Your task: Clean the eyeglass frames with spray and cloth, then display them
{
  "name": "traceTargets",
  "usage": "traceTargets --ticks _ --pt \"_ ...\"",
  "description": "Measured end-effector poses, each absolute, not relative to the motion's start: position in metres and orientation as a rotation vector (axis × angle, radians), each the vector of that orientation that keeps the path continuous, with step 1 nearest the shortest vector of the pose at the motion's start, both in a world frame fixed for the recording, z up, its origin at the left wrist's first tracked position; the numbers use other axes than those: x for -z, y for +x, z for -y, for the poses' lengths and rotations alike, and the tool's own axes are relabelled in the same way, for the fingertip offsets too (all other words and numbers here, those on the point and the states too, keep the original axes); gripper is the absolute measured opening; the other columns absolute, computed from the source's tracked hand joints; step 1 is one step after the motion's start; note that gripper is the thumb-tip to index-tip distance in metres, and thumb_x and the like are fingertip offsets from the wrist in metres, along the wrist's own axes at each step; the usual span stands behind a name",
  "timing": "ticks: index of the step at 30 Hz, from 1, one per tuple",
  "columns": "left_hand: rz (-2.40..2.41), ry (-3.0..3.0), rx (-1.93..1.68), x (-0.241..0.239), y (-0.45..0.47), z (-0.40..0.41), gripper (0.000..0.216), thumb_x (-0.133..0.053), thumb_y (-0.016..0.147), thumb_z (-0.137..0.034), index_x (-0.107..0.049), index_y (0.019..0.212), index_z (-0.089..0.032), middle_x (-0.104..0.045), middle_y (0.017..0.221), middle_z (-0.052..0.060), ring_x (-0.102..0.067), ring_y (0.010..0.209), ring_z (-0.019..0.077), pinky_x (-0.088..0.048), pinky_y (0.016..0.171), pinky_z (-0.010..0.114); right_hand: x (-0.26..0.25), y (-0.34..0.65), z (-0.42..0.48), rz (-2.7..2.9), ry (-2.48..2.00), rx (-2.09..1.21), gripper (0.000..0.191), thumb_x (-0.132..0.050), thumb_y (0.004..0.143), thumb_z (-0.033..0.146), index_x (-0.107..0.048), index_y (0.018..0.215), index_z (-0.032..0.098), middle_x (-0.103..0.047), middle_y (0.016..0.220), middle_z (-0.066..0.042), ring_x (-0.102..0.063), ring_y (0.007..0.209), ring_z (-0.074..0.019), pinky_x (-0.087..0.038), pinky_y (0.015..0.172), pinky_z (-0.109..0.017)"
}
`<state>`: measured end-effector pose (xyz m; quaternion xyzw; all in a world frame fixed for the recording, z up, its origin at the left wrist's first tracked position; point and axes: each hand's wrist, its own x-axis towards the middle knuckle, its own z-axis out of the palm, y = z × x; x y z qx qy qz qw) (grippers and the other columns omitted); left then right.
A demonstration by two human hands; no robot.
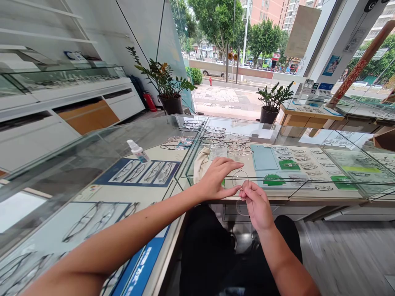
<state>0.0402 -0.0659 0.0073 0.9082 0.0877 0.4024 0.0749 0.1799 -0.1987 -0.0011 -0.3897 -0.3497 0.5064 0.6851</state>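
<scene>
A thin-rimmed pair of glasses (240,179) with clear lenses is held over the front edge of the glass display counter (160,139). My left hand (216,179) pinches the frame near its bridge with thumb and forefinger, the other fingers arched above one lens. My right hand (257,204) is closed on the frame from below, its fingers curled around the lower lens. A beige cloth (201,161) lies on the counter just left of my left hand.
A small white spray bottle (138,151) lies on the glass to the left. Several rows of glasses fill the cases (296,162) under the glass. Potted plants (169,87) stand by the street window. My dark-trousered lap (216,250) is below the counter edge.
</scene>
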Motion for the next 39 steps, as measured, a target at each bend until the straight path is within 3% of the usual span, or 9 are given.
traceTargets --ticks 10,39 --pt "-0.318 2.715 -1.235 -0.006 0.0405 0.0645 0.041 -0.065 0.092 -0.04 -0.063 0.129 -0.021 -0.076 0.114 0.011 -0.065 0.104 0.0287 -0.048 0.092 0.044 -0.0011 0.1793 0.1991 0.794 -0.884 -1.125 0.028 -0.073 0.08 0.04 -0.062 0.061 0.023 -0.054 0.069 -0.001 -0.044 0.071 -0.0172 -0.038 0.07 -0.032" --pt "-0.181 2.686 -1.298 -0.0109 0.0411 0.0655 0.046 -0.064 0.088 -0.038 -0.059 0.13 -0.02 -0.075 0.114 0.011 -0.065 0.103 0.0285 -0.047 0.089 0.043 -0.002 0.1794 0.1996 0.793 -0.86 -1.143 0.028 -0.074 0.082 0.039 -0.063 0.063 0.022 -0.055 0.07 0.0 -0.046 0.072 -0.0163 -0.039 0.07 -0.03"
